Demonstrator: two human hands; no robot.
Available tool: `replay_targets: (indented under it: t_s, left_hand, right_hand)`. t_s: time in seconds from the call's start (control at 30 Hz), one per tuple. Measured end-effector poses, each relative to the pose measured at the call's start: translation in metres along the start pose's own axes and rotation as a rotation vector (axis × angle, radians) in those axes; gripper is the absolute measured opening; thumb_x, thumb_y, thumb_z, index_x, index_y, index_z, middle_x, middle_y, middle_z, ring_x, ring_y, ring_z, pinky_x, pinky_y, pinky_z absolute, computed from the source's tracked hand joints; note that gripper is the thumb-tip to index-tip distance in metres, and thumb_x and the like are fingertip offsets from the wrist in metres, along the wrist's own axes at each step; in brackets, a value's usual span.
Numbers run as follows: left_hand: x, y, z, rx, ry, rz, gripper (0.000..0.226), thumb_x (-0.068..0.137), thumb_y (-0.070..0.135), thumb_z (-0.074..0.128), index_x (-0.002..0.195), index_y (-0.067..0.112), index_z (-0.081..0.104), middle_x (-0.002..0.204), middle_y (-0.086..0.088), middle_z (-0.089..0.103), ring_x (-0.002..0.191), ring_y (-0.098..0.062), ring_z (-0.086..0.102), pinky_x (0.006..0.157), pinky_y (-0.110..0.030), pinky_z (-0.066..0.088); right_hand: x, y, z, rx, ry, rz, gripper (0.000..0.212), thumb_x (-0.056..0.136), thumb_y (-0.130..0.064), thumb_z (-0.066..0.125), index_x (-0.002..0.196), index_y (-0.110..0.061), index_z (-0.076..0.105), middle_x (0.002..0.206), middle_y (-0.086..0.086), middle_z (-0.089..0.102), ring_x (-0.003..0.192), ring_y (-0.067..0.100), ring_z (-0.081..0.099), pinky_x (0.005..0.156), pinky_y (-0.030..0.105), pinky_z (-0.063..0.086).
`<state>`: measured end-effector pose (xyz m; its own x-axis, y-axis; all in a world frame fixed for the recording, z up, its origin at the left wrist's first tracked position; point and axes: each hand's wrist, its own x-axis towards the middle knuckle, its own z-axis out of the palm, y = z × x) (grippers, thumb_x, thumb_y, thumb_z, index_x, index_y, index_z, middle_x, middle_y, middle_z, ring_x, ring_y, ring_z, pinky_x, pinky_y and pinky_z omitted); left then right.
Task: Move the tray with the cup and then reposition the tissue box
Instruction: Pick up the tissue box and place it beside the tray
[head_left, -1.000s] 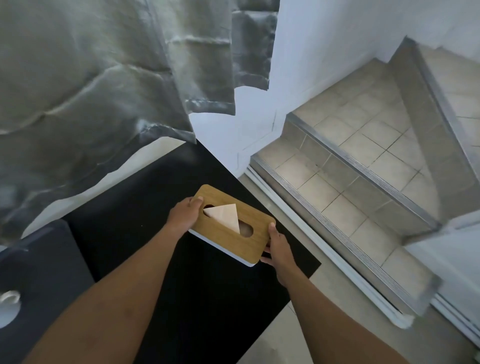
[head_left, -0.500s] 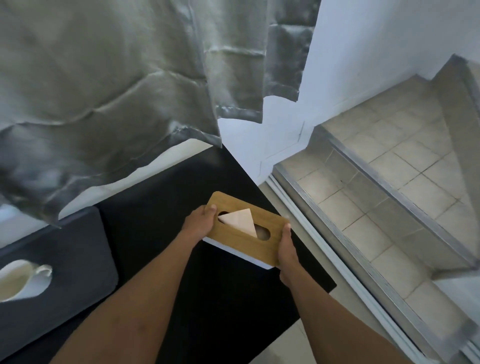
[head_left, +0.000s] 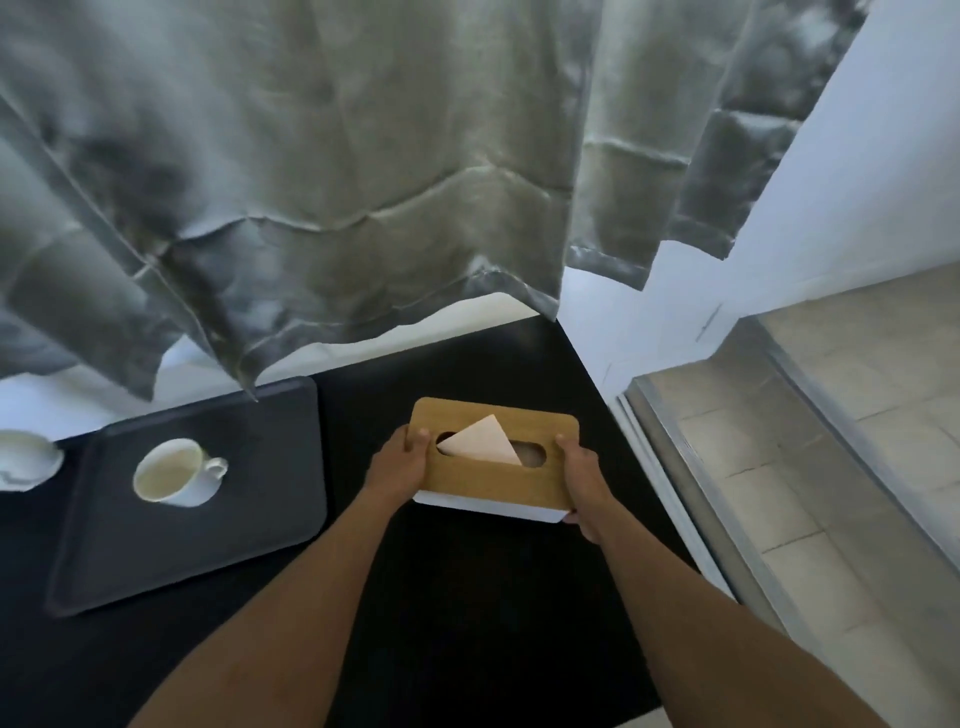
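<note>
A tissue box with a wooden lid, a white base and a tissue poking from its slot sits over the black table, near the table's right end. My left hand grips its left end and my right hand grips its right end. To the left, a dark grey tray lies on the table with a white cup standing on it. I cannot tell whether the box rests on the table or hangs just above it.
A grey curtain hangs over the table's far edge. A white dish sits at the left edge, beyond the tray. Right of the table a white wall meets tiled steps with metal edging.
The view has swung left, bringing the tray and cup fully into sight. The tissue box, held in both hands, has turned from slanted to nearly square with the table's edge.
</note>
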<state>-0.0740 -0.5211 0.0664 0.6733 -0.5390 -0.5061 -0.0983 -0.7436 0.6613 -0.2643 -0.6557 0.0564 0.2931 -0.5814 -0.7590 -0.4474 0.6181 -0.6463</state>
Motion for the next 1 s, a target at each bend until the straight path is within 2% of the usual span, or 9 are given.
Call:
replay_targets:
  t_s: [0.07,0.13,0.23,0.3,0.5,0.6,0.73,0.87,1.0]
  left_hand:
    - [0.001,-0.010,-0.012,-0.016,0.031,-0.009,0.057,0.099,0.049,0.032,0.148,0.021,0.032,0.147,-0.013,0.044,0.131,-0.034,0.044,0.106,-0.055,0.040]
    - [0.003,-0.020,-0.023,-0.034,0.065,-0.026,0.058,0.099,0.051,0.031,0.149,0.021,0.031,0.148,-0.014,0.043,0.132,-0.035,0.043,0.107,-0.055,0.039]
    - [0.008,-0.032,-0.035,-0.071,0.106,-0.038,0.059,0.098,0.052,0.031,0.149,0.021,0.032,0.146,-0.014,0.045,0.131,-0.035,0.044,0.108,-0.050,0.038]
    - [0.016,-0.041,-0.044,-0.086,0.148,-0.045,0.059,0.098,0.053,0.031,0.147,0.021,0.034,0.144,-0.014,0.048,0.130,-0.034,0.046,0.106,-0.047,0.037]
    - [0.037,-0.051,-0.055,-0.119,0.216,-0.073,0.061,0.096,0.057,0.030,0.145,0.022,0.038,0.141,-0.015,0.051,0.128,-0.036,0.047,0.106,-0.049,0.038]
    - [0.050,-0.049,-0.060,-0.141,0.249,-0.076,0.060,0.097,0.057,0.031,0.143,0.020,0.041,0.138,-0.014,0.054,0.126,-0.036,0.049,0.104,-0.048,0.037]
    - [0.070,-0.044,-0.068,-0.161,0.287,-0.066,0.058,0.096,0.058,0.029,0.141,0.024,0.043,0.132,-0.011,0.058,0.123,-0.034,0.051,0.104,-0.050,0.036]
    - [0.093,-0.038,-0.079,-0.136,0.336,-0.034,0.057,0.095,0.060,0.027,0.138,0.027,0.046,0.128,-0.009,0.062,0.120,-0.034,0.054,0.103,-0.050,0.038]
    - [0.116,-0.033,-0.084,-0.121,0.356,-0.013,0.058,0.095,0.062,0.025,0.138,0.030,0.046,0.127,-0.009,0.063,0.119,-0.035,0.055,0.103,-0.051,0.037]
  right_hand:
    - [0.004,-0.009,0.014,-0.038,-0.020,0.000,0.062,0.094,-0.055,0.039,0.143,-0.020,0.023,0.123,0.011,0.045,0.102,0.026,0.051,0.094,0.049,0.043]
    - [0.009,-0.017,0.029,-0.098,-0.039,-0.013,0.061,0.094,-0.054,0.039,0.143,-0.021,0.023,0.125,0.012,0.044,0.111,0.030,0.050,0.101,0.053,0.041]
    - [0.015,-0.027,0.049,-0.170,-0.050,-0.052,0.062,0.093,-0.055,0.038,0.143,-0.022,0.026,0.128,0.012,0.044,0.114,0.030,0.048,0.104,0.056,0.039]
    - [0.022,-0.035,0.066,-0.238,-0.056,-0.085,0.063,0.093,-0.056,0.037,0.144,-0.021,0.029,0.129,0.011,0.045,0.114,0.029,0.048,0.103,0.054,0.040]
    - [0.044,-0.061,0.095,-0.343,-0.042,-0.138,0.057,0.095,-0.053,0.034,0.141,-0.019,0.038,0.117,0.004,0.045,0.106,0.022,0.046,0.097,0.048,0.042]
    - [0.057,-0.078,0.107,-0.386,-0.050,-0.165,0.057,0.095,-0.053,0.033,0.141,-0.019,0.039,0.127,0.007,0.048,0.114,0.025,0.048,0.104,0.051,0.040]
    - [0.076,-0.100,0.122,-0.408,-0.062,-0.193,0.058,0.096,-0.054,0.033,0.142,-0.019,0.039,0.135,0.010,0.047,0.119,0.027,0.048,0.106,0.053,0.038]
    - [0.095,-0.117,0.137,-0.394,-0.064,-0.226,0.057,0.096,-0.054,0.034,0.140,-0.019,0.041,0.131,0.007,0.049,0.110,0.021,0.046,0.106,0.052,0.039]
    - [0.113,-0.131,0.147,-0.396,-0.044,-0.244,0.056,0.096,-0.054,0.033,0.138,-0.019,0.043,0.125,0.005,0.050,0.112,0.023,0.048,0.106,0.053,0.039]
